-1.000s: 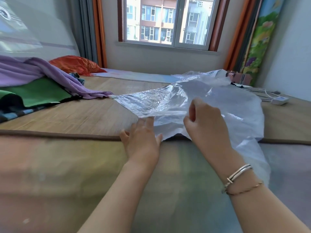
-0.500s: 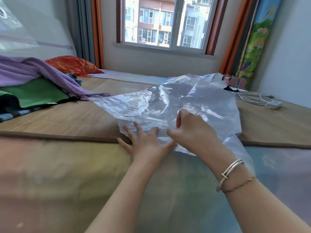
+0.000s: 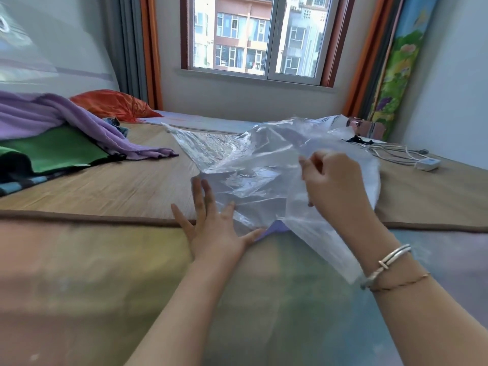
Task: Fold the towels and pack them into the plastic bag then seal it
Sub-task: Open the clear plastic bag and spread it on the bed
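Both forearms bare, no sleeves in sight. Left hand [image 3: 215, 235]: nothing worn on wrist or fingers [image 3: 196, 196]. Right hand [image 3: 334, 184]: no rings to be seen. Right wrist carries two pieces: a silver metal bangle [image 3: 386, 262] with a small crossbar, and just behind it, toward the elbow, a thin copper-toned twisted chain [image 3: 398, 283].

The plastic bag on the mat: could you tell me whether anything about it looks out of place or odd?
The plastic bag is crumpled and billowed up, not flat. The right hand pinches its film, lifting it; the left hand presses its near edge. A lilac corner pokes out beneath. No tear shows.
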### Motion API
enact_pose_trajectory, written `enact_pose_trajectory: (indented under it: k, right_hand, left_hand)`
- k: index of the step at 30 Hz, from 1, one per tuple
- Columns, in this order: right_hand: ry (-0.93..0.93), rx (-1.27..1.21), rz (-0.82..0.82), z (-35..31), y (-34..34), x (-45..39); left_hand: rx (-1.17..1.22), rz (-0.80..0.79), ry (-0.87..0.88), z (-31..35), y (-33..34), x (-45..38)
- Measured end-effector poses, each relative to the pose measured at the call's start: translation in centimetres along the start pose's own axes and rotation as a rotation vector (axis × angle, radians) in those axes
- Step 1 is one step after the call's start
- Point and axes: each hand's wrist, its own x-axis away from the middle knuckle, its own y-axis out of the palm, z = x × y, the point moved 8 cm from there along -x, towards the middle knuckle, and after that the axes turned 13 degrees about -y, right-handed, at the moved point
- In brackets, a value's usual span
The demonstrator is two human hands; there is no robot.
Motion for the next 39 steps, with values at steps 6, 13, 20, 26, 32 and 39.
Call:
enact_pose_trajectory:
  k: [6,13,20,26,32,39]
  right_hand:
    - [0.043,-0.185,0.034,-1.0,-0.8,-0.5]
    - [0.055,-0.192,-0.022,-0.9,0.7,0.2]
    - [0.019,0.136,-0.303,0.4,1.7,3.2]
    - [0.053,0.378,-0.426,2.5,0.4,5.3]
    - [0.010,0.310,-0.063,2.8,-2.9,2.9]
    - [0.040,0.155,0.115,3.3,-4.2,1.2]
  left_hand:
    - [-0.014,0.087,0.081,0.8,-1.6,-0.1]
    - [0.532,-0.094,0.533,6.8,-1.5,3.7]
    - [0.726,-0.190,0.527,7.7,-0.4,3.4]
    - [0.606,-0.153,0.430,6.8,-0.5,2.5]
    - [0.207,-0.241,0.264,4.9,1.4,0.8]
    - [0.149,-0.327,0.101,1.3,0.6,-0.5]
